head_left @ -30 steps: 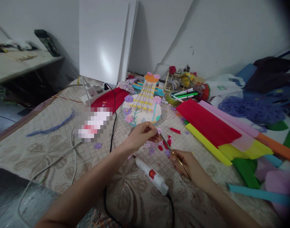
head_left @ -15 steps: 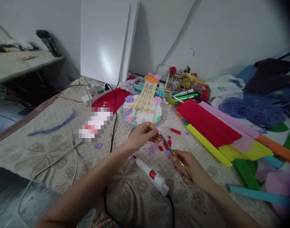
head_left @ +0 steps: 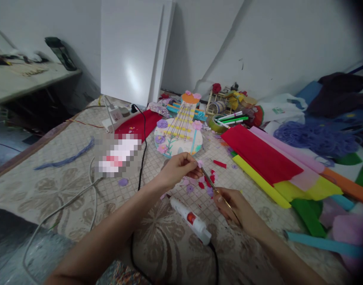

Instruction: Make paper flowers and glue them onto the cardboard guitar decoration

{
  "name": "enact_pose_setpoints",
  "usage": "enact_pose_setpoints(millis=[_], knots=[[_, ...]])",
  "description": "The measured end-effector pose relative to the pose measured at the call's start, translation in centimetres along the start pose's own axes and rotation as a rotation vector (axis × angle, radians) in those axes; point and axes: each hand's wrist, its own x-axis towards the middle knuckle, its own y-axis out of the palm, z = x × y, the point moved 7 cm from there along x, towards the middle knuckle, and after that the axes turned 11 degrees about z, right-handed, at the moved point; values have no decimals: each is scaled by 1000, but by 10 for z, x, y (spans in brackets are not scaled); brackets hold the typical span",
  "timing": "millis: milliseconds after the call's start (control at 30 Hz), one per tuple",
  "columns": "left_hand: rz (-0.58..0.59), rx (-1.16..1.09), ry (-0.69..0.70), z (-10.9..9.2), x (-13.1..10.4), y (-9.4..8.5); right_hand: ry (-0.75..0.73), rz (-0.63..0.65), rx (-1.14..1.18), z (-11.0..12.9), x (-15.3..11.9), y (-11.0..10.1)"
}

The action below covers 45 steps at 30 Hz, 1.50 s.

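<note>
My left hand [head_left: 184, 169] is closed, its thumb and fingertips pinching a small pink paper piece [head_left: 200, 163]. In my right hand [head_left: 233, 206] are slim scissors [head_left: 212, 185] with silver blades and gold handles; their tips reach the pink piece beside my left fingertips. Whether the blades are parted I cannot tell. Under and around the hands lie red, pink and purple paper scraps [head_left: 189, 189]. A white glue gun [head_left: 190, 219] rests on the cloth between my forearms. Beyond my left hand is a decorated cardboard guitar [head_left: 178, 136] with paper flowers and strings.
Folded red crepe paper [head_left: 261, 154] and a yellow sheet [head_left: 261, 181] lie right, near purple yarn [head_left: 314, 136]. A power strip [head_left: 117, 116] and grey cable [head_left: 65, 204] are on the left. Markers [head_left: 233, 118] stand behind, and a white board [head_left: 130, 51] leans on the wall.
</note>
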Motion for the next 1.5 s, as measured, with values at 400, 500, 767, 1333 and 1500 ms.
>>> enact_pose_setpoints(millis=[400,500,767,1333,1500], knots=[[10,0,5,1,1,0,12,6,-8,-6,2,2],[10,-11,0,1,1,0,10,7,1,-2,1,2],[-2,-4,3,1,0,-1,30,-15,-19,-3,1,0],[7,-15,3,1,1,0,19,-15,-26,3,1,-1],[7,-16,15,1,1,-1,37,-16,-11,-6,2,0]])
